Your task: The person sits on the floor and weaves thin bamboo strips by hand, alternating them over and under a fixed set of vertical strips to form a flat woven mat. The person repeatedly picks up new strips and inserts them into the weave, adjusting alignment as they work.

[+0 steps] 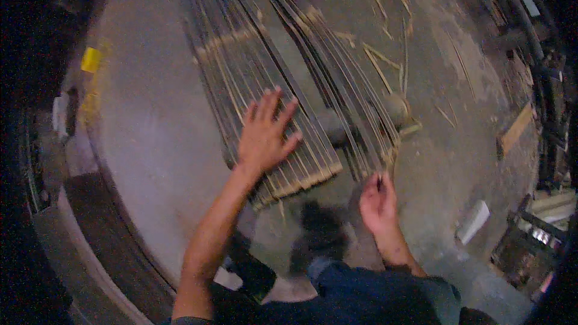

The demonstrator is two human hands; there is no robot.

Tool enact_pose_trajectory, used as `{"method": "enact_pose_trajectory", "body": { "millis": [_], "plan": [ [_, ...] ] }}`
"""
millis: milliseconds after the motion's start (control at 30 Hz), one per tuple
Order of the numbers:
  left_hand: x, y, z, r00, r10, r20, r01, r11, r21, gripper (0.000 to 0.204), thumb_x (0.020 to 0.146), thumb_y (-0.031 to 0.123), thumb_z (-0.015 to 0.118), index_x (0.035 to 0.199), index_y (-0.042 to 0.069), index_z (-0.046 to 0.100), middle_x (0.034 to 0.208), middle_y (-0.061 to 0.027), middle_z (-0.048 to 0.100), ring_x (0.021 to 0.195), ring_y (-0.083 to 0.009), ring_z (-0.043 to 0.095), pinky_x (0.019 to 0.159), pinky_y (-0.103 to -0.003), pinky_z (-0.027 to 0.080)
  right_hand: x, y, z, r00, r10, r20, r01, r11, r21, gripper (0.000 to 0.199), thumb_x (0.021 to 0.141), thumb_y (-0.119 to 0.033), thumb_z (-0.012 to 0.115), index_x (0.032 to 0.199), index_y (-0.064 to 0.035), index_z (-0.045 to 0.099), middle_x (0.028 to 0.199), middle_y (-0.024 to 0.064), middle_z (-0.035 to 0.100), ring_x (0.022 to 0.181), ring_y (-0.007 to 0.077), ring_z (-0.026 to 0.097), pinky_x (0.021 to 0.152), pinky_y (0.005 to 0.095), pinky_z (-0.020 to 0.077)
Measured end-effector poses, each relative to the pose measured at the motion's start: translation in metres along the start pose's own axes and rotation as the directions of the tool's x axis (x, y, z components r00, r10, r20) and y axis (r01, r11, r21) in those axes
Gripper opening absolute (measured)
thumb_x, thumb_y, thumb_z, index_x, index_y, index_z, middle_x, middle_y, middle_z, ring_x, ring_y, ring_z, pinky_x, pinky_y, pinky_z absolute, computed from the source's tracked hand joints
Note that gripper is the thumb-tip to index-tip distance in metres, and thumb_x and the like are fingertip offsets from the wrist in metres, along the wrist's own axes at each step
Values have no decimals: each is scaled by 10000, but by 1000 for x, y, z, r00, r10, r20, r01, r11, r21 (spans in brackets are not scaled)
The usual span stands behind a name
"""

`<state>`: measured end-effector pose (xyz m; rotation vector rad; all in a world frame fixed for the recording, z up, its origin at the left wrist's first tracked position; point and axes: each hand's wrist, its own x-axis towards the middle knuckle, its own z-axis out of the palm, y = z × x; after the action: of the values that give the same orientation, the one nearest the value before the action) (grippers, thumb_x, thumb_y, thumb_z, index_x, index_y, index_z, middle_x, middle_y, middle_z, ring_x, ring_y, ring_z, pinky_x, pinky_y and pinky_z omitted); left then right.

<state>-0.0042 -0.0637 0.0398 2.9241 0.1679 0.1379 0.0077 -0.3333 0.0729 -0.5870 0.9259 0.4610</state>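
Hands apart: my left hand (265, 132) is spread over the left rod bundle (238, 78), centre frame, its pale cross-bands (307, 179) seemingly done; my right hand (379, 201) curls by the right rod bundle (340, 78), grip uncertain. Its lower end appears unfinished.

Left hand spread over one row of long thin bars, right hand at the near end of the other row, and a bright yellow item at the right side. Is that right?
One slip: the head view shows the bright yellow item at the left side. Left hand and right hand are as stated.
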Motion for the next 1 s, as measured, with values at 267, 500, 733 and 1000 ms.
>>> {"method": "enact_pose_trajectory", "body": {
  "millis": [267, 500, 733, 1000],
  "plan": [
    [-1, 9, 5, 1000, -8, 30, 9, 998, -58, 639, 847, 490, 493, 1389, 188, 339, 1463, -154, 245, 1351, -299, 233, 1088, -465, 191, -6, -3, 46, 890, 357, 283, -247, 900, -359, 292, 902, -243, 531, 1103, -31, 526, 732, 28, 566, 546, 92, 477, 490, 207, 413],
    [-4, -1, -5, 999, -19, 39, 20, 1000, -23, 656, 847, 510, 486, 1396, 192, 320, 1463, -150, 243, 1353, -301, 229, 1088, -464, 192, -7, 9, 72, 723, -73, 687, 680, 245, -691, 379, 941, -324, 482, 1178, -28, 502, 610, -29, 431, 501, 50, 358, 441, 198, 301],
    [1, 11, 9, 995, -12, 100, 24, 993, -119, 645, 850, 486, 495, 1402, 199, 324, 1479, -159, 206, 1368, -331, 187, 1096, -500, 155, 34, 27, 9, 835, -104, 540, 514, 496, -700, 345, 939, -304, 487, 1167, -45, 499, 575, -33, 383, 475, 43, 325, 421, 192, 261],
    [7, -1, -5, 1000, 9, -4, -9, 1000, -19, 622, 844, 489, 502, 1375, 196, 362, 1460, -148, 251, 1349, -300, 241, 1093, -466, 181, 22, -1, 34, 821, -119, 558, 559, -29, -829, 350, 921, -221, 529, 1179, 13, 552, 966, 109, 656, 807, 145, 623, 683, 270, 508]
  ]
}}
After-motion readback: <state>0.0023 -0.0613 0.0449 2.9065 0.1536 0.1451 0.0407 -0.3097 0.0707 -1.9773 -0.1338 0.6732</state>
